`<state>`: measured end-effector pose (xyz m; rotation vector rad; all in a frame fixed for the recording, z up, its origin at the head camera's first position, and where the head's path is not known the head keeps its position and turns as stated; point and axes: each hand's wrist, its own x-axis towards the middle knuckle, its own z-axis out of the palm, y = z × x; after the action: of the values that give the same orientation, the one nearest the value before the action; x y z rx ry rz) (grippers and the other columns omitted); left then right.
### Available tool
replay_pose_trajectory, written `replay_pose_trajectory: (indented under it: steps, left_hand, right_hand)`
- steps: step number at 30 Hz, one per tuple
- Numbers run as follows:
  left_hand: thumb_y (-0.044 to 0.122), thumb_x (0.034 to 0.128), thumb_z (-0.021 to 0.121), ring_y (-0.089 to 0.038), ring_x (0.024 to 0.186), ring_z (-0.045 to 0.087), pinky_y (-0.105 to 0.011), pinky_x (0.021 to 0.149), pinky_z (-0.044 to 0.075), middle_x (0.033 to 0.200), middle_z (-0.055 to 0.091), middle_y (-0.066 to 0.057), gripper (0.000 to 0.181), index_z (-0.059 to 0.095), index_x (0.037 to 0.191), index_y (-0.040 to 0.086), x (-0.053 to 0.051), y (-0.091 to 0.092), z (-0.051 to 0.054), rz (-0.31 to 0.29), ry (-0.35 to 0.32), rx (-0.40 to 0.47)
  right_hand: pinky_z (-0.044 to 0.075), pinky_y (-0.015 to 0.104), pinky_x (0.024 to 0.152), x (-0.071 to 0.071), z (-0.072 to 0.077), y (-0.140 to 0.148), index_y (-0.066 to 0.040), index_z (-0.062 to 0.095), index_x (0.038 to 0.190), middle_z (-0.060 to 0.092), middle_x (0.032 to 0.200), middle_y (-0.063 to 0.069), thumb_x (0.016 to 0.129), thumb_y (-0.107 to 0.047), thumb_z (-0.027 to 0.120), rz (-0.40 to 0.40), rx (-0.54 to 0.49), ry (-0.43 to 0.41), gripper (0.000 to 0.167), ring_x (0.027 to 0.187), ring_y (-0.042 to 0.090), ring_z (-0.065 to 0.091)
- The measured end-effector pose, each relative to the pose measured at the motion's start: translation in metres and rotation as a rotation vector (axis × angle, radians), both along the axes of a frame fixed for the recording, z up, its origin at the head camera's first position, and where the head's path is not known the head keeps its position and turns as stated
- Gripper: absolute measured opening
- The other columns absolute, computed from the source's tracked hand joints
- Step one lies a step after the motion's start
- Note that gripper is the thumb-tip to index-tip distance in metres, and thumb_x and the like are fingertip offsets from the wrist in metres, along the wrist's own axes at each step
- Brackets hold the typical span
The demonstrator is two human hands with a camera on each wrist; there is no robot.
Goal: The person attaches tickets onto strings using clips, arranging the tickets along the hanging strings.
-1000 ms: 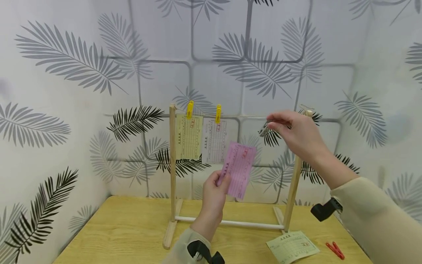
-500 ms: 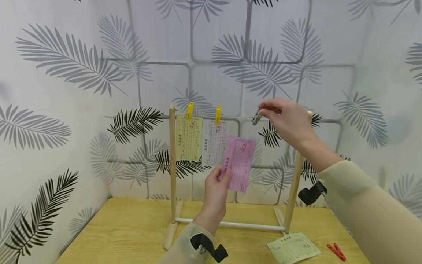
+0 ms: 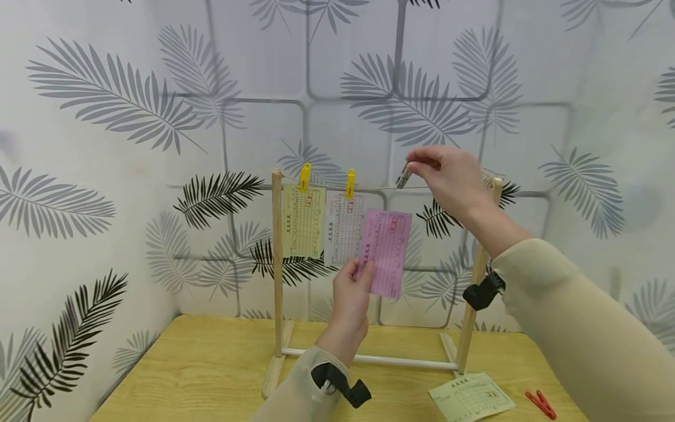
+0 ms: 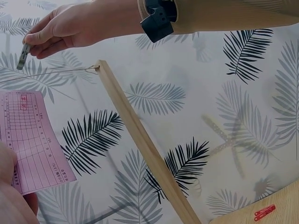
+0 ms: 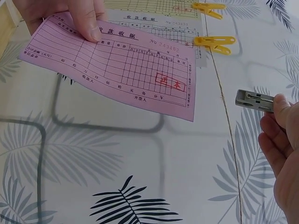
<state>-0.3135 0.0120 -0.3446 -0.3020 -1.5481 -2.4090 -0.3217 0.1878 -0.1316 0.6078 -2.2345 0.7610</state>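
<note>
My left hand pinches a pink receipt slip by its lower left edge, holding it just below the string and in front of the white slip's right side. Above the string, my right hand grips a grey clothespin between thumb and fingers, its nose pointing down and left. The right wrist view shows the clothespin apart from the string and from the pink slip. On the string hang a yellow slip and a white slip, each under a yellow clothespin.
A wooden frame with a right post and left post carries the string. A white bar joins the posts low down. On the table lie a pale green slip and a red clothespin.
My right hand has moved left and up with the grey clothespin, to just over the string. My left hand has raised the pink slip and turned it more upright.
</note>
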Motion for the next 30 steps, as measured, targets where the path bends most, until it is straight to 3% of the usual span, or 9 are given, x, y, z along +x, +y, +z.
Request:
replay_pose_trajectory:
  steps: [7,20,30]
  left_hand:
    - [0.011,0.1111,0.066,-0.021,0.119,0.069,-0.047,0.112,0.05,0.126,0.076,-0.007,0.015,0.073,0.122,0.003,-0.008,0.005,0.002,-0.012,-0.021,0.025]
    - [0.011,0.1108,0.067,-0.022,0.124,0.067,-0.045,0.113,0.049,0.129,0.075,-0.006,0.018,0.074,0.126,0.004,-0.019,0.01,0.004,-0.005,-0.042,0.039]
    - [0.01,0.1113,0.066,-0.023,0.125,0.067,-0.046,0.114,0.049,0.13,0.075,-0.008,0.018,0.073,0.126,0.001,-0.021,0.013,0.008,0.0,-0.021,0.038]
  right_hand:
    - [0.056,0.053,0.099,-0.007,0.001,-0.006,-0.005,0.078,0.128,0.079,0.123,0.016,0.11,-0.015,0.071,-0.001,0.027,0.01,0.022,0.112,0.033,0.072]
    - [0.055,0.054,0.1,-0.016,0.0,-0.013,-0.005,0.078,0.127,0.079,0.124,0.016,0.111,-0.016,0.07,-0.005,0.088,-0.028,0.021,0.114,0.035,0.073]
    - [0.055,0.055,0.103,-0.016,-0.001,-0.016,-0.004,0.076,0.131,0.077,0.129,0.016,0.112,-0.016,0.068,-0.026,0.13,-0.095,0.025,0.12,0.035,0.072]
